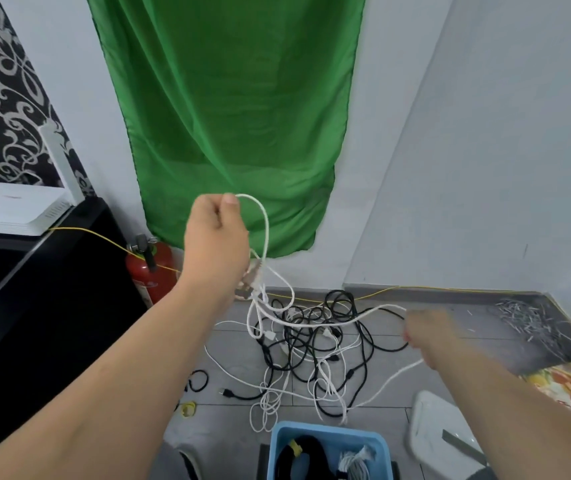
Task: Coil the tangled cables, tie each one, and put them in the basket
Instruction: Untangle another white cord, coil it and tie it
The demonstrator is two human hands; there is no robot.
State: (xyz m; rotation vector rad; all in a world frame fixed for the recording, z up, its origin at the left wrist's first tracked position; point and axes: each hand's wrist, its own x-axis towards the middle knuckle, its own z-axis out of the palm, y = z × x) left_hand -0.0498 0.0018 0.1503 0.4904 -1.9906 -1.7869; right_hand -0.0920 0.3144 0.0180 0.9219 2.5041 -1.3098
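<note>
My left hand (216, 233) is raised in front of the green cloth and pinches a white cable (266, 230), which loops over the fingers and hangs down. The cable runs right across the pile to my right hand (427, 329), which is blurred and grips it lower down. Beneath, on the grey tile floor, lies a tangle of black and white cables (315, 344). At the bottom edge stands a blue basket (279, 441); a coiled black cable with a yellow tie (298, 452) and a coiled white cable (356, 462) lie inside.
A red fire extinguisher (149, 268) stands by the wall at left, beside a black cabinet (52, 306). A thin yellow wire (415, 289) runs along the wall base. A white object (436, 434) lies right of the basket. A small yellow tie (188, 408) lies on the floor.
</note>
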